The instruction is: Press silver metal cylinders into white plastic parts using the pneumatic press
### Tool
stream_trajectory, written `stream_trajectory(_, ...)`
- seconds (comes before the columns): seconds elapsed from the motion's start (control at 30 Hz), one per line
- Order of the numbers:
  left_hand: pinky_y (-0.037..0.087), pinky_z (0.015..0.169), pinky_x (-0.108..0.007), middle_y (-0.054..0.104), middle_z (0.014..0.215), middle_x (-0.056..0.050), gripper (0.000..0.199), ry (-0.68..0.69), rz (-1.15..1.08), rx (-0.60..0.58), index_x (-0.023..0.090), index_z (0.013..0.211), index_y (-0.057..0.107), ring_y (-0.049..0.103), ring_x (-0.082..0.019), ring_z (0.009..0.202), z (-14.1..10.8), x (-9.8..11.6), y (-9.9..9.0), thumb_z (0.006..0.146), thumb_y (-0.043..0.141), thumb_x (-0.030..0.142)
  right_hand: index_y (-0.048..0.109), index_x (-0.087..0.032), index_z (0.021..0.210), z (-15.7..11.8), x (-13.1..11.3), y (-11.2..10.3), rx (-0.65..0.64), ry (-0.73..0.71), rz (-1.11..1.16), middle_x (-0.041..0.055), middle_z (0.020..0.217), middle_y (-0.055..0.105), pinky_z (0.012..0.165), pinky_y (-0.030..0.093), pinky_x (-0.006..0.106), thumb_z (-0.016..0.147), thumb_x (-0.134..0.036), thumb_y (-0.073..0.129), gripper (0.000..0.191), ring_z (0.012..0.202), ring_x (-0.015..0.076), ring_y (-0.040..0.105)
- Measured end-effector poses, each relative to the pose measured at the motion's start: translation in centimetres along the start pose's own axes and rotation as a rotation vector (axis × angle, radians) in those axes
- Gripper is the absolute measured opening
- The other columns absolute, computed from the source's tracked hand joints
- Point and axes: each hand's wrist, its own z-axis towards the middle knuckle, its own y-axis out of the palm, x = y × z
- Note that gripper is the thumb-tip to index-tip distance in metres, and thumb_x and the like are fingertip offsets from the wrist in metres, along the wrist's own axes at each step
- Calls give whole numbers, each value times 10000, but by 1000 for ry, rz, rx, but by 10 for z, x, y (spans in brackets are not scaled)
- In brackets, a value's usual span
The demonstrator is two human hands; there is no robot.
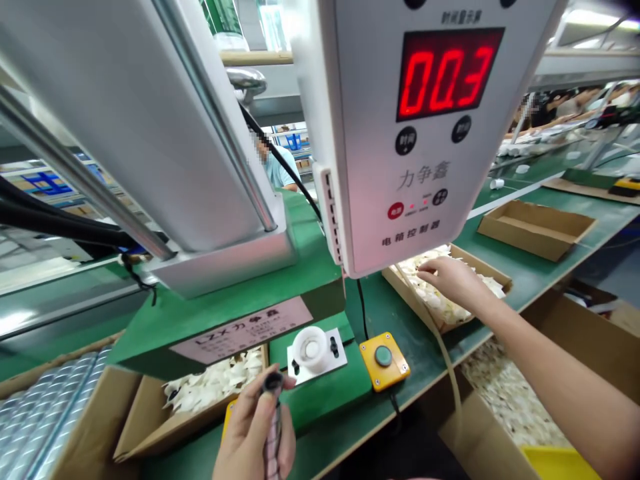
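My left hand (255, 427) is closed around a slim patterned tube (271, 440), its dark round open end facing up. Just beyond that end, a white round plastic fixture (311, 348) sits on a metal plate at the base of the green press (230, 293). Over on the right, my right hand (453, 283) is at a cardboard box (501, 275) full of small white plastic pieces (440, 300). Its fingers are drawn together over the pieces; whatever is between the fingertips is hidden.
A control box with a red display (425, 153) hangs in front. Below it sits a yellow button box (384, 361), and a pale hose (450, 363) crosses the table edge. At left are another box of white pieces (220, 383) and stacked silvery tubes (55, 407). A person (281, 167) is behind.
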Motion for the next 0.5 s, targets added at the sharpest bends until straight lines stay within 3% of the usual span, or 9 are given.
stream_trajectory(0.1,247,303,-154,621,706,21,355,48,-74,-78,228,1092,555,328,-16,321,10,9,25,776,647,360,674,-197,624,16,20,9,-125,39,-44,53,656,658,589,367,273,718,-341,589,192,629,188,577)
stream_trajectory(0.2,262,326,-148,632,874,0,229,76,-201,-198,235,1028,551,374,-5,362,21,16,43,815,608,297,658,-195,582,21,25,25,-207,46,-67,40,600,644,554,343,261,691,-316,580,181,584,174,568)
stream_trajectory(0.37,253,330,-146,594,904,16,78,87,-371,-353,215,887,551,351,1,385,29,16,54,856,556,286,683,-203,668,24,36,44,-235,62,-71,34,660,668,556,345,260,702,-336,535,202,626,183,588)
stream_trajectory(0.5,243,320,-151,588,896,19,94,115,-422,-406,203,852,554,351,-4,381,31,12,58,855,556,297,690,-197,703,21,43,38,-213,83,-31,34,670,671,547,366,264,723,-410,533,265,606,183,590)
